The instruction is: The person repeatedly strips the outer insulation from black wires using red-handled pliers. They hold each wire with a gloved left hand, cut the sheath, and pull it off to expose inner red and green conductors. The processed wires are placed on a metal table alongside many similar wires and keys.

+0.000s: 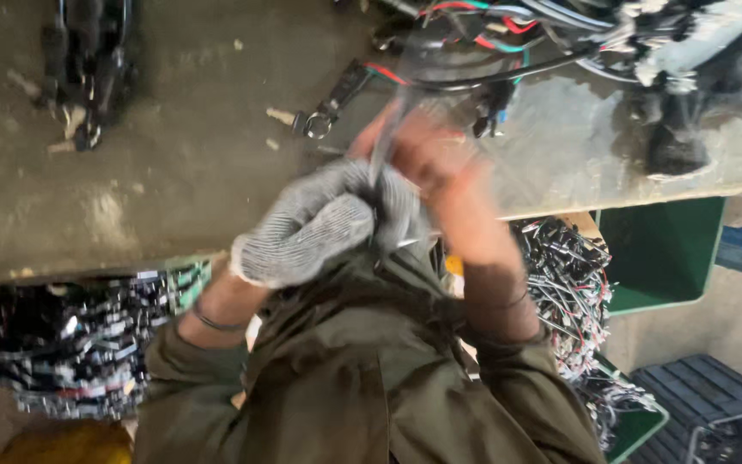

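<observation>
My left hand (319, 225), in a grey knit glove, is closed in a fist just over the near edge of the workbench (173, 180). My bare right hand (440, 163) presses against it, blurred by motion. Both hands grip the end of a wire harness (474, 76) of black, red and green leads that runs up across the bench. A thin, shiny clear strip (386, 142), perhaps plastic wrap, stands up between the fingers. What exactly sits inside the gloved fist is hidden. My olive jacket sleeves fill the lower middle.
A dark assembly (88, 60) lies at the bench's far left and a small metal connector (313, 123) near the middle. A black glove (689, 120) rests at right. Wire bundles hang below the bench at left (70, 344) and right (568, 283). Green bins (663, 258) and a black crate (706, 404) stand on the floor.
</observation>
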The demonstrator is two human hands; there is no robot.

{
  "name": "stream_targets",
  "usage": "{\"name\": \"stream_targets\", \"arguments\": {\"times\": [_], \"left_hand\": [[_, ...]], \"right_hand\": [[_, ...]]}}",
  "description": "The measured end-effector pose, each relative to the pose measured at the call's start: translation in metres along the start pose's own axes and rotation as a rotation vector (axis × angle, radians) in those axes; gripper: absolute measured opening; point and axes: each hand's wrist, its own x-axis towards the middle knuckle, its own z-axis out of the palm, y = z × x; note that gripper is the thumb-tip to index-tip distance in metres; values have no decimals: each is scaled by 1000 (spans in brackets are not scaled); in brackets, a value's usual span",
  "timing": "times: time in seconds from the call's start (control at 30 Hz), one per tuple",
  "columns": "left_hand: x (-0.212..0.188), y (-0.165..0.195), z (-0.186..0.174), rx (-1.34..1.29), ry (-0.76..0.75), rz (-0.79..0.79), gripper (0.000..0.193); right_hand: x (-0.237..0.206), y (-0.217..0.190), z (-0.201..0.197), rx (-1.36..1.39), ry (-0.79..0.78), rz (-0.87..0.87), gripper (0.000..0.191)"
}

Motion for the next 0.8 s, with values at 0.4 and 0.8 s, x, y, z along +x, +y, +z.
{"name": "stream_targets", "arguments": {"times": [0.4, 0.8], "left_hand": [[2, -32, 11, 477, 489, 260, 21], [4, 1, 4, 1162, 345, 240, 29]], "right_hand": [[20, -53, -24, 865, 4, 225, 39], [2, -54, -19, 517, 108, 113, 37]]}}
